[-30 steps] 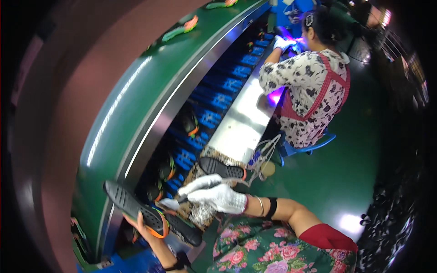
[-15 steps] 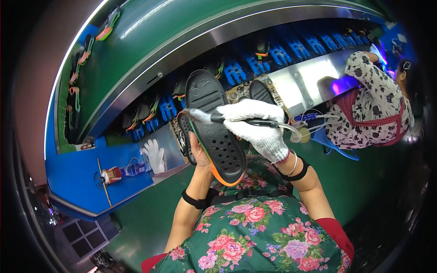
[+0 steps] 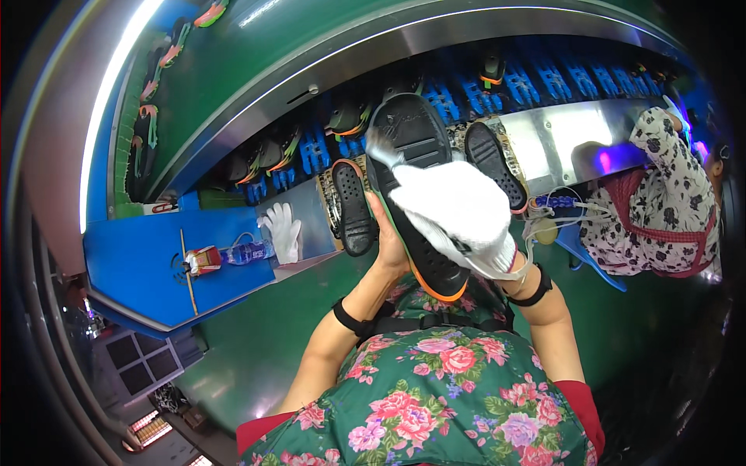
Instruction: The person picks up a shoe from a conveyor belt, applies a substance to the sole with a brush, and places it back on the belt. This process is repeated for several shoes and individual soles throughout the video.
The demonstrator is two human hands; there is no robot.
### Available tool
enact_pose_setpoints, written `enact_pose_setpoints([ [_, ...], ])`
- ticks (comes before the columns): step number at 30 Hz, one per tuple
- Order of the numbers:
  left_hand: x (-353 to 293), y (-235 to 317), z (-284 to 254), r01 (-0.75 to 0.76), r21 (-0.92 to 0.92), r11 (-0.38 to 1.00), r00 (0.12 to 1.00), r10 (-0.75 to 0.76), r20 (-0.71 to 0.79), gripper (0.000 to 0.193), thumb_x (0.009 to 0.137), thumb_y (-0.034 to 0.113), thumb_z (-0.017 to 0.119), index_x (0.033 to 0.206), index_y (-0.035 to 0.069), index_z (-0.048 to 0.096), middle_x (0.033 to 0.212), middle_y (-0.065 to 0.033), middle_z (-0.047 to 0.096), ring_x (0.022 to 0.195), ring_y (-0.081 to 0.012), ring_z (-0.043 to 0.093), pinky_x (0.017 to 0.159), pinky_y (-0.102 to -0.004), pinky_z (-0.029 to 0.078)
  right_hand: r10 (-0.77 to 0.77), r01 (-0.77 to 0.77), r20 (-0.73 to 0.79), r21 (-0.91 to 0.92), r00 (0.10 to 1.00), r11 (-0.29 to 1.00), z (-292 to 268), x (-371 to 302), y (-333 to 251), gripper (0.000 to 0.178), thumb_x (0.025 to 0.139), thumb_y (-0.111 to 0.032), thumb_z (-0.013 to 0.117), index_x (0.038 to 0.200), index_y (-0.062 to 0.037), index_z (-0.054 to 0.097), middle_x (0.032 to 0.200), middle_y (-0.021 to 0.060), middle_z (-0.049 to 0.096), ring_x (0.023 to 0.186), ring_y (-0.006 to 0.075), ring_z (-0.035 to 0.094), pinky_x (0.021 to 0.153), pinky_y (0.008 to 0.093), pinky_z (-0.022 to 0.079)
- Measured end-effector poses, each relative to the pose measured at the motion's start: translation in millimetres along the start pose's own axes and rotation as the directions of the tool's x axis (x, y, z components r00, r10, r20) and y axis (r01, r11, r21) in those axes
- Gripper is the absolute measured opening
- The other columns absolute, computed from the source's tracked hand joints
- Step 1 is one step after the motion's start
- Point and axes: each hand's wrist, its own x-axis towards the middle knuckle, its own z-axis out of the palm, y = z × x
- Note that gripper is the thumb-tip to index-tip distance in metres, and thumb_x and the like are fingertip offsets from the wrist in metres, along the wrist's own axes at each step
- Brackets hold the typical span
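In my bare left hand (image 3: 391, 242) is a black shoe sole (image 3: 413, 128) with an orange and green edge, the fingers wrapped round its left side. The sole is tilted, its ridged and perforated face turned up. My right hand (image 3: 458, 206), in a white knitted glove, is closed round a brush (image 3: 383, 147) with pale bristles. Those bristles meet the left edge of the sole's upper end; the glove hides most of the handle. A thin tube runs from near the right wrist. Another black sole (image 3: 354, 208) lies to the left, and one more (image 3: 494, 165) to the right.
On the blue table (image 3: 132, 272) at left lie a plastic bottle (image 3: 249, 253), a thin stick (image 3: 189, 272) and a white glove (image 3: 283, 231). Ahead, a rack of blue holders (image 3: 482, 97) carries several shoe parts. A co-worker in a patterned top (image 3: 660, 225) sits at right.
The view has shifted, so the bench appears farther right and lower. The brush has moved from the sole's middle to its upper left edge, and my gloved hand has turned over the sole.
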Motion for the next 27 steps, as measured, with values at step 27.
enact_pose_setpoints([
  [27,31,-13,-52,0.022,-0.429,0.903,0.961,0.1,0.259,0.101,0.091,0.09,0.023,0.145,0.009,0.051,0.135,-0.0109,0.063,0.121,-0.0279,0.062,0.11,-0.0457,0.047,0.221,-0.218,0.045,0.432,0.974,0.875,-7,-9,5,0.026,0.08,-0.004,0.077,0.106,-0.0068,0.079,0.11,0.0118,0.077,0.089,0.0265,0.072,0.077,0.0363,0.058],
])
